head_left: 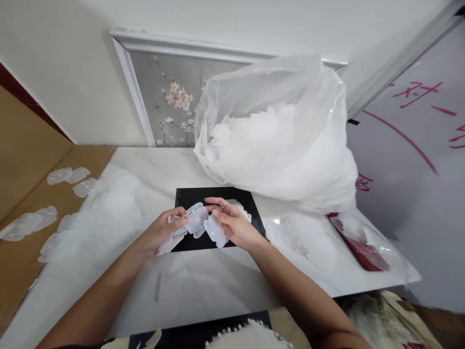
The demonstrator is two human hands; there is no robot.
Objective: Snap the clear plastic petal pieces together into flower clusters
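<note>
Fingers (174, 215) of both hands are curled around clear plastic pieces (198, 220) over the black mat (189, 196); a pile (109, 208) is done, the bag (279, 140) stays full.

Both hands meet over a black mat (189, 196) on the white table (203, 286). The left hand (160, 232) grips several translucent plastic pieces (196, 219) between thumb and fingers, and the right hand (234, 225) pinches the same cluster from the other side. Just beyond the right hand bulges a large clear bag (276, 135) stuffed with white pieces. Left of the left hand lies a loose heap of pieces (101, 213), with more scattered on cardboard (22, 252) farther out.
</note>
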